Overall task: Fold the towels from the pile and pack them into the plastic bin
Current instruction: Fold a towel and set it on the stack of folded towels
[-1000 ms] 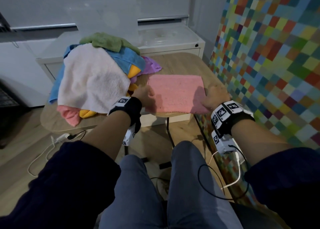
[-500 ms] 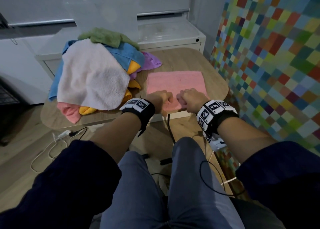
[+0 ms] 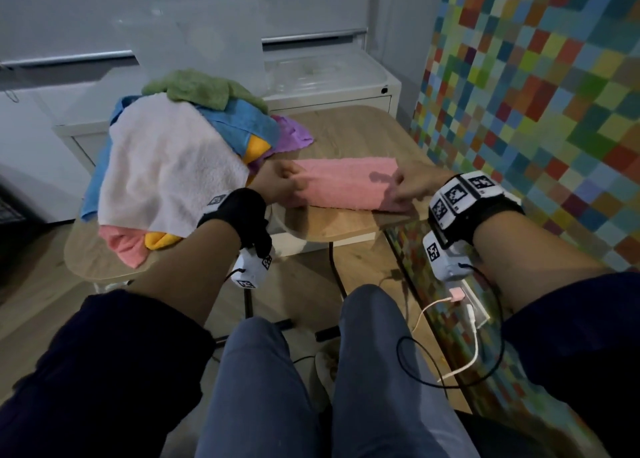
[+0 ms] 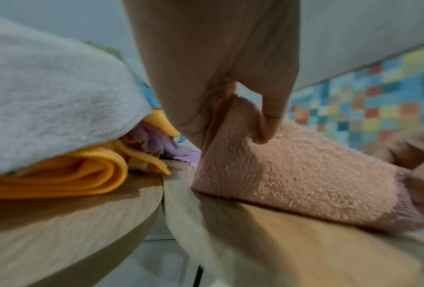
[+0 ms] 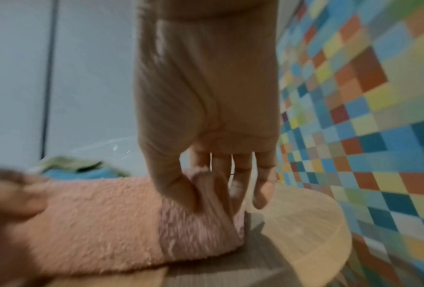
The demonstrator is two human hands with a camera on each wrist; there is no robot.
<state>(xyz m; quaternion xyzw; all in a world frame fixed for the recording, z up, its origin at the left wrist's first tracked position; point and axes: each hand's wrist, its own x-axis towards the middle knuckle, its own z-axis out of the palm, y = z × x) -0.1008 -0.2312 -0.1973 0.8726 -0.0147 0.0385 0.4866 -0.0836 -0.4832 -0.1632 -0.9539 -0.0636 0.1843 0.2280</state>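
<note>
A pink towel lies folded into a long strip on the right wooden table. My left hand pinches its left end between thumb and fingers, which the left wrist view shows on the lifted corner. My right hand pinches the right end, thumb on top. The towel pile sits to the left, with a white towel on top and green, blue, orange and purple ones around it. The clear plastic bin stands behind the pile.
The pile rests on a second round table that butts against the right one. A white cabinet with a clear lid stands behind. The coloured checkered wall runs close along the right. Cables lie on the floor by my knees.
The towel lay flat and wide; now it is a narrower folded strip. My hands came together at its near edge, then moved apart to its two ends.
</note>
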